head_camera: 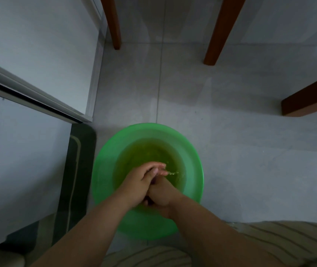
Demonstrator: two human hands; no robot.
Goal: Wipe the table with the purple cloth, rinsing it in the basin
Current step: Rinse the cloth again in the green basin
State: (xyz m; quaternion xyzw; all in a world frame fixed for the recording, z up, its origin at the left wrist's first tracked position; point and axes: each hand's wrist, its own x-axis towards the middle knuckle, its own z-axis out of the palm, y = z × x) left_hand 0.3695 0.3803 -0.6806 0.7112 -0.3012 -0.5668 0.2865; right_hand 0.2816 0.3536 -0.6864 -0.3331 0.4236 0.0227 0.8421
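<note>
The task looks to be in a rinsing step. Both hands are low at 6 o'clock in the view, over the green basin (103,170), which stands on the tiled floor (231,132). The left hand (139,183) and the right hand (162,196) are pressed one against the other. The cloth (154,181) is between them, so I judge that the person is squeezing it over the water (144,153).

The left fingers (158,167) lie close together and wrap over the right hand, with the tips toward 1 o'clock. The right fingers are mostly hidden under the left hand, but they seem curled round the cloth. A little water splashes just beside the fingertips, at 3 o'clock from them.

How much of the table is already wiped I cannot tell, because no table top is in view. Only wooden legs (113,26) show at 12 and 1 o'clock, well apart from the basin. What is left, by my judgement, is to finish wringing, lift the cloth out and go to the table.

Of the cloth only small dark purple bits show in the gaps between the hands. It is bunched up tight and surely wet, and its shape cannot be seen. The water looks yellowish-green and a little cloudy.
</note>
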